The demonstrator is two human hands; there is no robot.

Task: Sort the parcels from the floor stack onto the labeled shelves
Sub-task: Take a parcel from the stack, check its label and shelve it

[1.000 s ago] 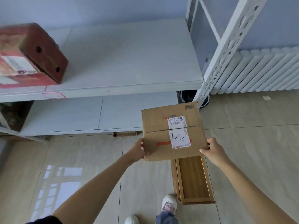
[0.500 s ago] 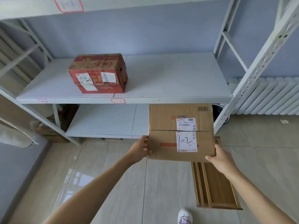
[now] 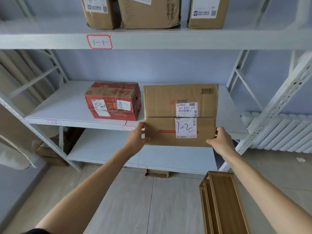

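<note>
Gripping the brown parcel (image 3: 170, 115) marked 1-2, left hand (image 3: 136, 139) and right hand (image 3: 220, 141) curled on its sides, beside the red box (image 3: 113, 101) at the middle shelf (image 3: 67, 105).

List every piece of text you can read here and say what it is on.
"1-2": handwritten on the white label of the held brown box.
"507 P804 304": upper shipping label of that box.
"1-1": red-bordered tag on the upper shelf edge.
Labels on the red box and top-shelf parcels: too blurred to read.

Pale blue wall (image 3: 152, 65), beige tiled floor (image 3: 128, 200) (glossy), white radiator (image 3: 276, 132) at right
</note>
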